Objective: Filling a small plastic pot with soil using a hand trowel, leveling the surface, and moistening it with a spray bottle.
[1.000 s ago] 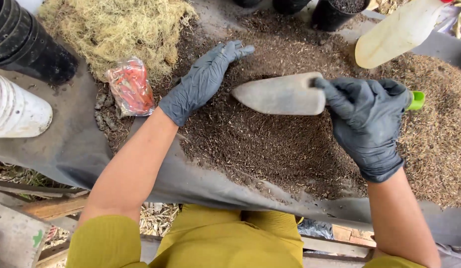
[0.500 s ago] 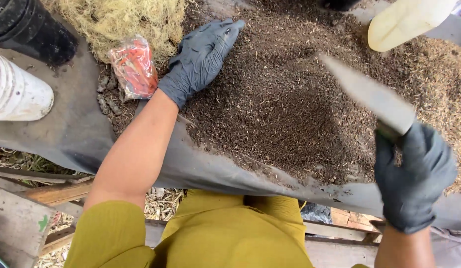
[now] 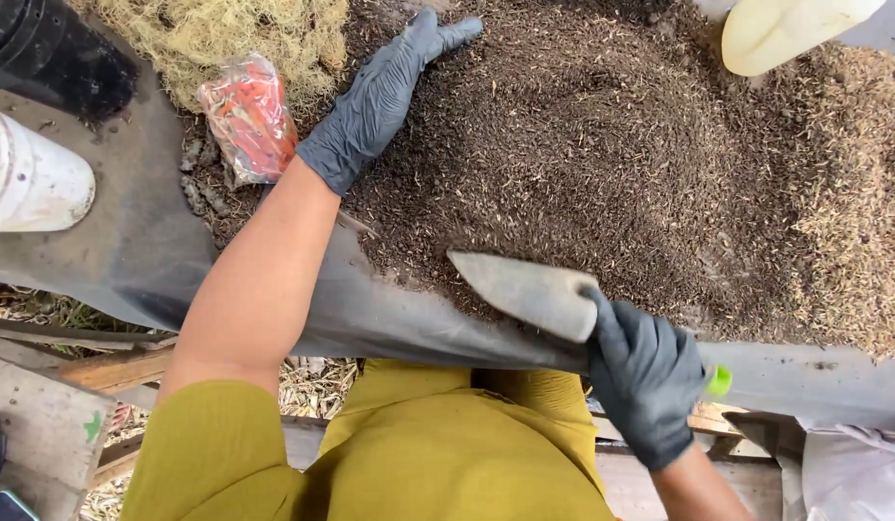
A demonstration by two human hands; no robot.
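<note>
Garden potting bench, soil heap (image 3: 602, 154), trowel (image 3: 529, 289)

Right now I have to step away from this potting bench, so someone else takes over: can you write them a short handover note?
Left hand, in a dark glove, lies flat, fingers spread, on the far left edge of the potting mix.
Right hand, gloved, grips the trowel by its green-tipped handle; the blade tip touches the near edge of the pile.
The mix is heaped on a dark sheet; paler husks lie to the right, dry moss and a red-printed plastic bag to the left.
Done: the mix looks dark and mostly blended.
Left: the husks on the right look unblended.
</note>
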